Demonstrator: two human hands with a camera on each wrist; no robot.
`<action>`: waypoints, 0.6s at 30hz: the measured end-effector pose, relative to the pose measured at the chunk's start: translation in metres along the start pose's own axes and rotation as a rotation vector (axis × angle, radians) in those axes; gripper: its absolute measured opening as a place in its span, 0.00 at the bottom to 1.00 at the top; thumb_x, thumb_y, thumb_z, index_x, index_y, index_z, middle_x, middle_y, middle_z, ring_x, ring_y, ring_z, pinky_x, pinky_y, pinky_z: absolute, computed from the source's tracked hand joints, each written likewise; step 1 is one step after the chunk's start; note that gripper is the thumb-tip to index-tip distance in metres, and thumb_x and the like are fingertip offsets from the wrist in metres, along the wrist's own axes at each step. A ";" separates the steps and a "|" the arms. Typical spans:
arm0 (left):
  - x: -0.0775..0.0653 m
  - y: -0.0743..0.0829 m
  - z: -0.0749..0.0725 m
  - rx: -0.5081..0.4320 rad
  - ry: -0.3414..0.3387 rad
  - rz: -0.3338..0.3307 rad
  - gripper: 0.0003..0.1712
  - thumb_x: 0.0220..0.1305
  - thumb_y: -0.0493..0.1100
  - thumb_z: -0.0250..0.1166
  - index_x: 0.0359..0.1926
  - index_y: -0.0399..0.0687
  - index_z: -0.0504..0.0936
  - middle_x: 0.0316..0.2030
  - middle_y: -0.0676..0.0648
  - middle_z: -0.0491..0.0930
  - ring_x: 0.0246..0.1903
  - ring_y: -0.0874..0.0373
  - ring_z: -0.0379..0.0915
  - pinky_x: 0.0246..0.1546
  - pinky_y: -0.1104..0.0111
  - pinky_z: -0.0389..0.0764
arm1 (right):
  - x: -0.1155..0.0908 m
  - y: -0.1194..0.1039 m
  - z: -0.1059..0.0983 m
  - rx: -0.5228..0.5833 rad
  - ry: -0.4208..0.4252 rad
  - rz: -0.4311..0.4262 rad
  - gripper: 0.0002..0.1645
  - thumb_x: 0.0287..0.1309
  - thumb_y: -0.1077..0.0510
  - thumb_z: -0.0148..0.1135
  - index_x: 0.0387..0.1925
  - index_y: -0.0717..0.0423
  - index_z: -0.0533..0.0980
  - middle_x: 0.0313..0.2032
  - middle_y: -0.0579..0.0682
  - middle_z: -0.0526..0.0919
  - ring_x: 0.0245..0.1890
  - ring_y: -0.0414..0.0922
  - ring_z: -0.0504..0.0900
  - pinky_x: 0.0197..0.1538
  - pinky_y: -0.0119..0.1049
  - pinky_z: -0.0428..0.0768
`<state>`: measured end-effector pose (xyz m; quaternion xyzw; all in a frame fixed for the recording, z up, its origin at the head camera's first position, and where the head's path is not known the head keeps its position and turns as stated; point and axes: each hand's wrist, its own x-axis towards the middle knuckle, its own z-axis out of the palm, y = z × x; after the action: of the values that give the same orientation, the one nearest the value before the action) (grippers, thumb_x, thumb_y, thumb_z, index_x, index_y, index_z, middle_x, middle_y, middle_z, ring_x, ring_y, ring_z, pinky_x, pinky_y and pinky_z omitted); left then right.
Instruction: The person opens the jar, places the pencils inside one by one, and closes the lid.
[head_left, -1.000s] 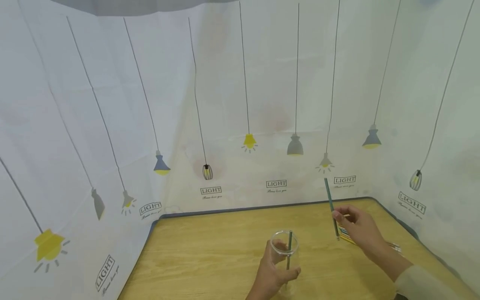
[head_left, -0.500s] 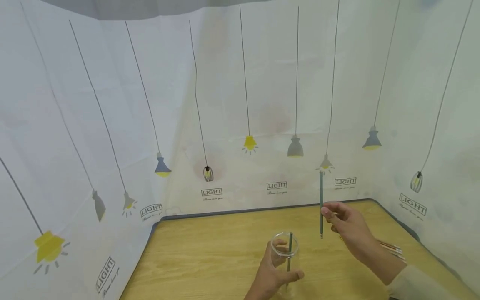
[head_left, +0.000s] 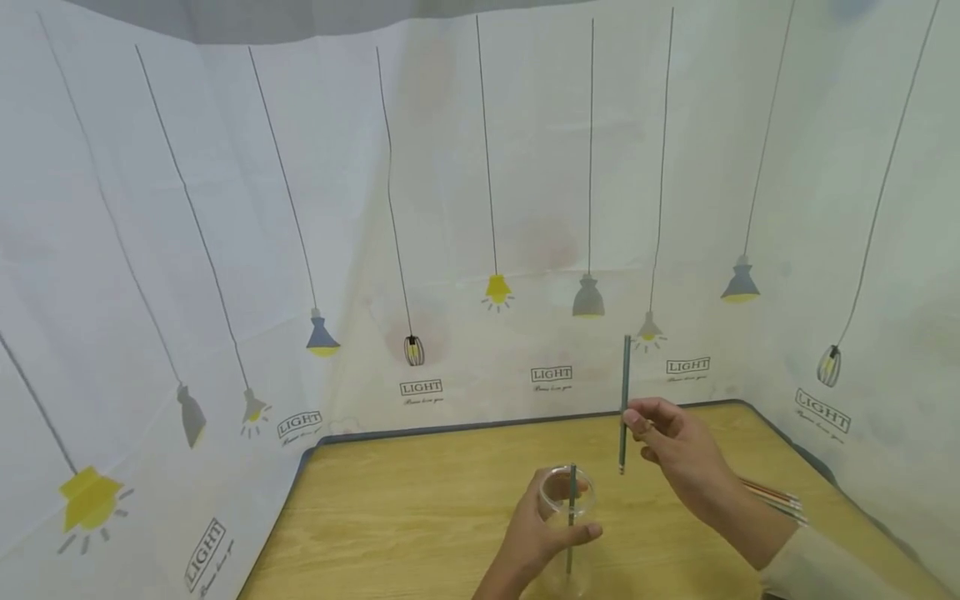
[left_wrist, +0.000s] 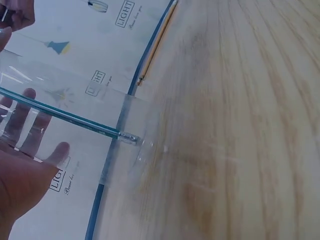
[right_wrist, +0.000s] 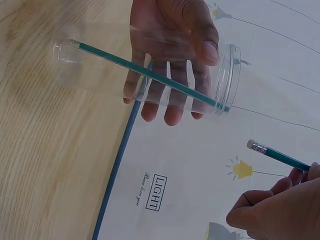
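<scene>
My left hand [head_left: 528, 533] grips a clear jar [right_wrist: 232, 75], its fingers on one side and the thumb on the other. The jar has an uncapped round mouth. One green pencil [right_wrist: 150, 75] leans inside it, eraser end at the bottom. To the right and higher, my right hand [head_left: 678, 454] pinches a second green pencil [head_left: 625, 375] between thumb and fingers. That pencil stands nearly upright, eraser end down, apart from the jar. In the right wrist view its eraser points toward the jar's mouth side.
Several more pencils [head_left: 776, 496] lie on the wooden table [head_left: 420, 492] at the right, partly hidden behind my right forearm. A white cloth [head_left: 450, 167] printed with hanging lamps surrounds the table's back and sides, along a dark blue edge [head_left: 480, 423].
My right hand has moved left toward the jar, carrying the pencil, which has turned from tilted to nearly upright. The left hand and the jar have stayed almost in place.
</scene>
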<state>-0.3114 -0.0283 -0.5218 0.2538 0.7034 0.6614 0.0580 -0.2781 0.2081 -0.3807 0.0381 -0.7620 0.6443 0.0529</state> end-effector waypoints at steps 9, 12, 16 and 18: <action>-0.001 0.001 0.003 -0.061 -0.017 0.008 0.38 0.66 0.53 0.80 0.72 0.67 0.72 0.62 0.52 0.82 0.63 0.49 0.79 0.64 0.52 0.84 | 0.000 -0.007 0.013 0.019 -0.012 -0.003 0.22 0.82 0.49 0.63 0.64 0.60 0.77 0.43 0.37 0.81 0.47 0.37 0.77 0.51 0.30 0.83; -0.003 0.000 0.004 -0.071 0.003 0.013 0.35 0.66 0.50 0.79 0.70 0.63 0.73 0.61 0.51 0.83 0.61 0.50 0.80 0.62 0.53 0.84 | 0.000 -0.009 0.017 0.036 -0.023 -0.018 0.22 0.82 0.49 0.63 0.63 0.61 0.77 0.42 0.37 0.81 0.47 0.36 0.78 0.51 0.30 0.84; -0.003 -0.002 0.006 -0.061 0.033 0.030 0.33 0.66 0.48 0.79 0.67 0.63 0.74 0.59 0.52 0.84 0.60 0.51 0.79 0.59 0.56 0.82 | -0.001 -0.012 0.023 0.048 -0.042 -0.046 0.22 0.82 0.50 0.63 0.63 0.62 0.77 0.42 0.37 0.81 0.46 0.36 0.78 0.51 0.30 0.83; -0.003 -0.002 0.008 -0.055 0.038 0.039 0.33 0.65 0.49 0.79 0.67 0.65 0.75 0.59 0.53 0.85 0.59 0.51 0.80 0.59 0.55 0.81 | -0.001 -0.013 0.026 0.053 -0.043 -0.056 0.22 0.82 0.50 0.64 0.63 0.63 0.77 0.41 0.36 0.82 0.46 0.36 0.78 0.51 0.30 0.83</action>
<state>-0.3062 -0.0228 -0.5251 0.2531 0.6808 0.6863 0.0387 -0.2766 0.1801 -0.3720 0.0746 -0.7442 0.6616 0.0536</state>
